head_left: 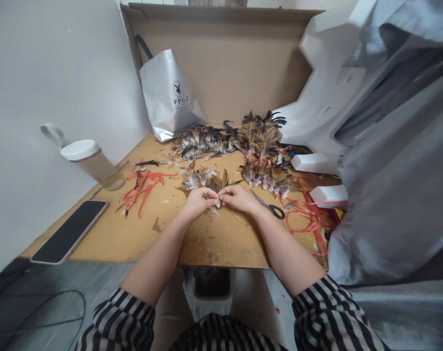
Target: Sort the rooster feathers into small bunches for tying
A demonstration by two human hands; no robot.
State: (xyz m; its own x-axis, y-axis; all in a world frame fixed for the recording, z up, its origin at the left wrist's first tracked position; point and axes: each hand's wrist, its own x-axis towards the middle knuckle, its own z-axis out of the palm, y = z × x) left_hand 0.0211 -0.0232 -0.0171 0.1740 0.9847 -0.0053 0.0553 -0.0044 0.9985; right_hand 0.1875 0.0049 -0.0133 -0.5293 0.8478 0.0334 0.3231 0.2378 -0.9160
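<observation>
My left hand [201,201] and my right hand [236,197] meet over the middle of the table, fingertips pinched close together. Between them is a small bunch of brown feathers [218,183], its pale fluffy base showing below the fingers. Both hands are closed on this bunch. Just behind the left hand lies a loose pile of grey and brown feathers [192,179]. Beyond the right hand sits a row of tied feather bunches [269,179]. Scissors [268,204] with black handles rest beside my right forearm.
Red plastic strips [143,187] lie at left, with a red tangle [309,222] at right. A phone [70,231] and a lidded cup [93,163] stand near the left edge. At the back are a silver bag [170,97], dark feathers [203,141] and upright brown bunches [260,136].
</observation>
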